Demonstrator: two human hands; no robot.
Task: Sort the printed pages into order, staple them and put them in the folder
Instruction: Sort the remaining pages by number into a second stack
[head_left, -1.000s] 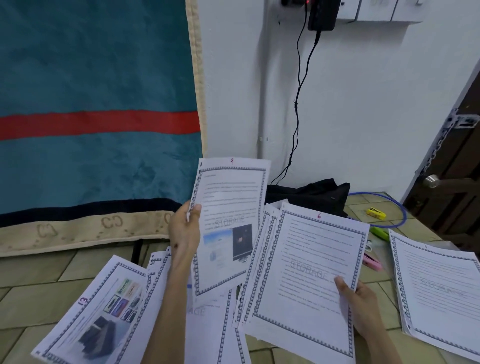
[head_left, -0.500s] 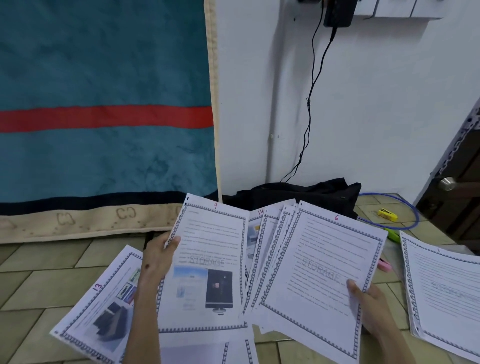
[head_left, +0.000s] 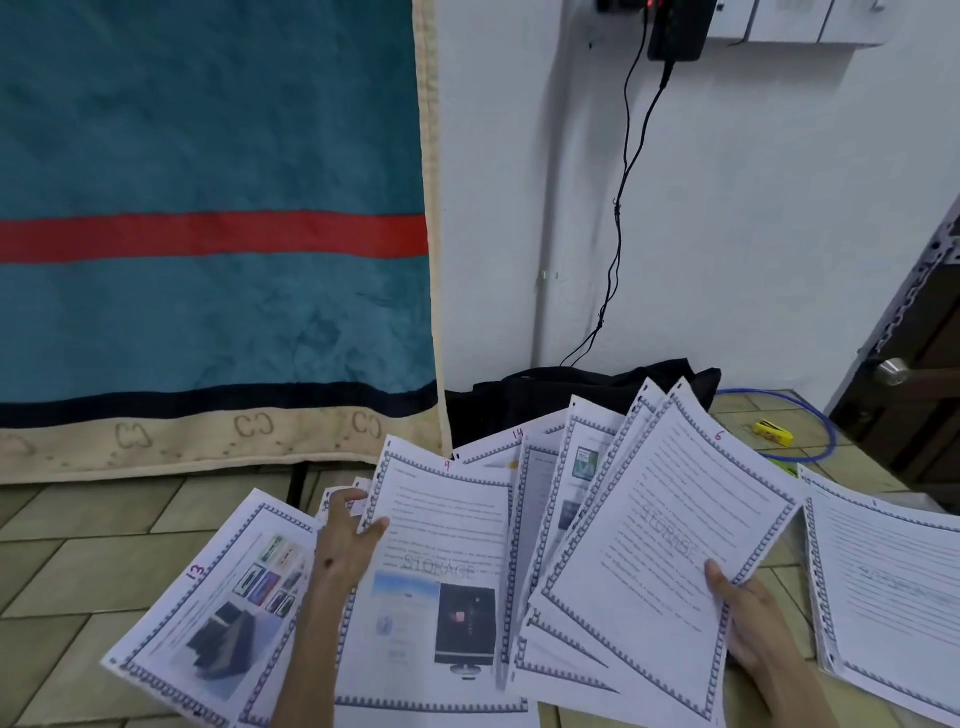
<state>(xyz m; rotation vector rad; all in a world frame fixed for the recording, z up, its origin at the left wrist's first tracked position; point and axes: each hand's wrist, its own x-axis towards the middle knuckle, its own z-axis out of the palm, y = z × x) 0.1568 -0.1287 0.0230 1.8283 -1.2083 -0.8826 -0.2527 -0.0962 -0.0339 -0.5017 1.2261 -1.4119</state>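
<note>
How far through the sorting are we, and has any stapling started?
Still sorting. A stack lies set aside on the right, order unreadable. The right hand grips a fan topped by page 6; the left hand holds page 9 over the loose sheets, beside page 13. No staple shows; stapling and filing remain.

Two bare hands, forearms rising from the bottom edge.

The left hand (head_left: 345, 545) is raised on a forearm running nearly straight up, back of the hand to the camera, fingers (head_left: 343, 506) curled forward and thumb spread to its right, pinching a sheet's edge. The right hand (head_left: 753, 623) sits lower and well apart to the right, forearm angling in from the lower right, thumb (head_left: 719, 579) laid on top of a sheet, fingers hidden beneath.
</note>
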